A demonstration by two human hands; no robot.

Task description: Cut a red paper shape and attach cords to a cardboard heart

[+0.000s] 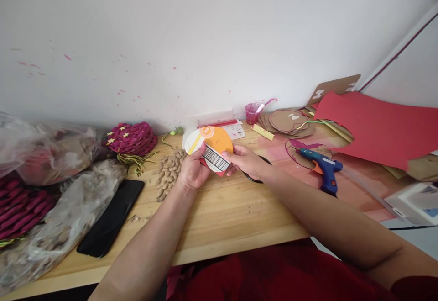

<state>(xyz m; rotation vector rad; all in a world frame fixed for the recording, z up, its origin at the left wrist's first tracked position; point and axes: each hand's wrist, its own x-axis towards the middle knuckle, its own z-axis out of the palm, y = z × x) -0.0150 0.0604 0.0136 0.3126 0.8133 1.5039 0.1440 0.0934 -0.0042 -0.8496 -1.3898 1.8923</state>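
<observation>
Both my hands hold one round card disc (pixel 215 145) printed orange and white, with a barcode strip near its lower edge, just above the wooden table (pixel 222 214). My left hand (pixel 192 169) grips its left side, thumb over the front. On the right side, my right hand (pixel 243 160) pinches the disc by the barcode. A red edge shows under the disc. Black scissor handles (pixel 257 178) lie on the table partly hidden behind my right wrist.
A pile of peanuts (pixel 169 169) and a black phone (pixel 111 216) lie left of my hands. Plastic bags (pixel 61 209) and pink woven discs (pixel 132 137) fill the left. A blue glue gun (pixel 323 167), brown card circles (pixel 285 122), a pink cup (pixel 252 113) and red paper (pixel 379 127) are on the right.
</observation>
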